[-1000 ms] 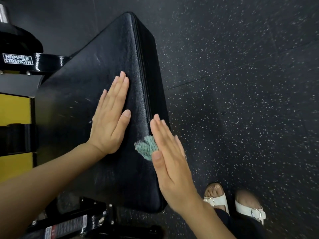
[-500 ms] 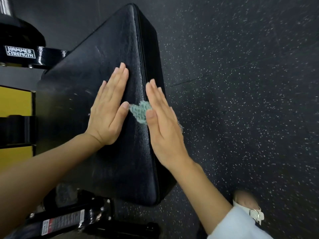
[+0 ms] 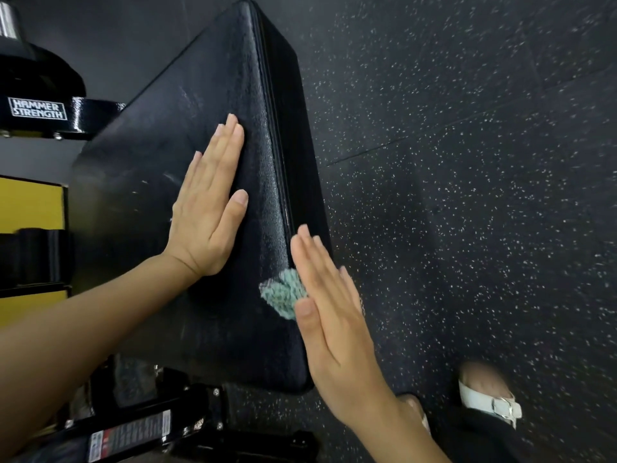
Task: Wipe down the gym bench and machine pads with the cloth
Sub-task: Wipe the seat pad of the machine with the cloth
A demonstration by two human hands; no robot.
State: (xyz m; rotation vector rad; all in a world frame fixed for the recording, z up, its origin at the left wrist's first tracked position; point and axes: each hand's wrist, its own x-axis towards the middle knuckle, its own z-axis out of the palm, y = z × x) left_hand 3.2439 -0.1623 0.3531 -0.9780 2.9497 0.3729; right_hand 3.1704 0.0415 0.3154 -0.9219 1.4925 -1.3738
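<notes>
Wiping the edge of the black vinyl bench pad point(image 3: 150, 168): right grip point(image 3: 330, 322), fingers straight, presses the teal knitted cloth point(image 3: 280, 294); flat left grip point(image 3: 207, 212) steadies. Even pressure advised.

Your right hand point(image 3: 329, 315) covers most of the cloth point(image 3: 282, 294); only a teal corner shows at its 9 o'clock. The label point(image 3: 130, 432) at 7 o'clock is too small to read, your foot point(image 3: 487, 392) at 5 o'clock is blurred, and the picture's edge cuts your left forearm point(image 3: 83, 329).
</notes>
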